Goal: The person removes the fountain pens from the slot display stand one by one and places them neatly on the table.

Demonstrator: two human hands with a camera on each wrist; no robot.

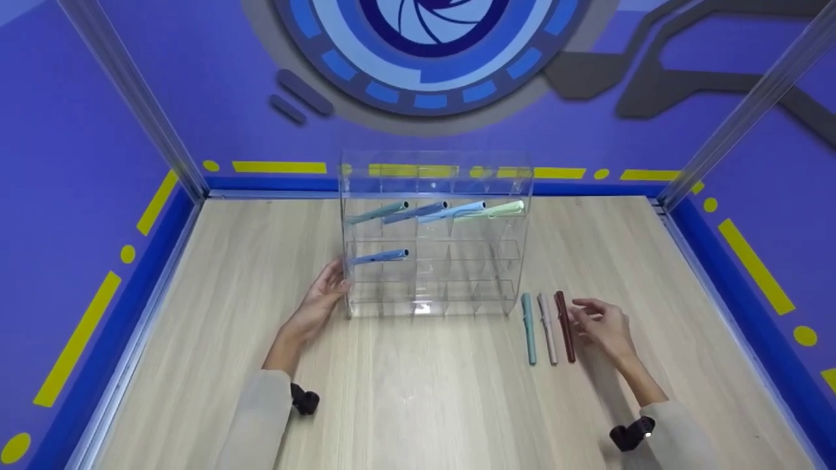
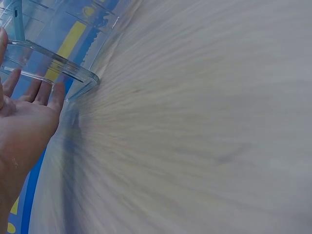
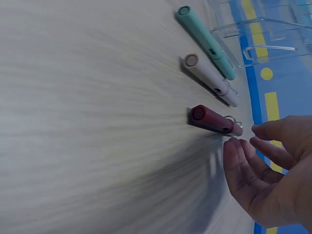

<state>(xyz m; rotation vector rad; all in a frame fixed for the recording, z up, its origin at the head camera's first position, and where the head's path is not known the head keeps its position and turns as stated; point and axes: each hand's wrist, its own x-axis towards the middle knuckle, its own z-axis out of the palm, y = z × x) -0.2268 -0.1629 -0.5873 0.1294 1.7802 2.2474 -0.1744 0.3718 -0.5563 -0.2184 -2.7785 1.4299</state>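
Note:
My left hand [image 1: 320,300] rests at the left side wall of a clear pen rack [image 1: 431,271], thumb near the front edge. In the left wrist view its straight fingers [image 2: 57,97] lie along the clear wall. A blue pen [image 1: 380,256] sits in the middle tier beside that hand. To the right of the rack, a teal pen [image 1: 529,329], a pale pink pen [image 1: 547,329] and a dark red pen [image 1: 565,326] lie side by side on the table. Loosely bent, my right hand [image 1: 604,326] hovers just right of the dark red pen, holding nothing.
The upper tier holds a dark green pen [image 1: 379,213], a dark blue pen [image 1: 416,213], a light blue pen [image 1: 452,212] and a light green pen [image 1: 493,210]. Behind the rack stands a patterned purple wall [image 1: 222,130]. Metal rails [image 1: 659,212] edge the wooden table [image 1: 405,405].

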